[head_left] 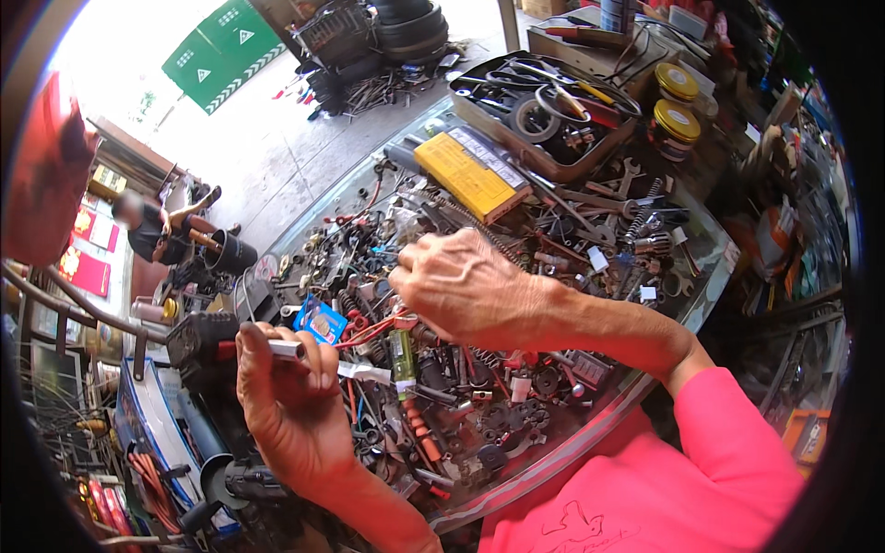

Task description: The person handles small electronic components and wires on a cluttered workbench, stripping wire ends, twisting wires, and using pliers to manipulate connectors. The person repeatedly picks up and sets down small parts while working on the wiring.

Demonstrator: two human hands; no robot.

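My left hand is raised at the left edge of the cluttered table. Its thumb and fingers are closed on a small silver cylindrical piece. My right hand hangs over the middle of the heap, fingers curled and pressed together; whatever they grip is hidden behind the hand. Thin red wires run between the two hands, though I cannot tell where either end attaches. A blue packet lies beside the wires. Below the right hand rest a green-yellow tube and an orange ridged handle.
Loose bolts, springs and wrenches cover the glass-topped table. A yellow box and a tool tray stand at the far side, with yellow-lidded tins to their right. A black handlebar grip is close to my left hand. A person sits farther off.
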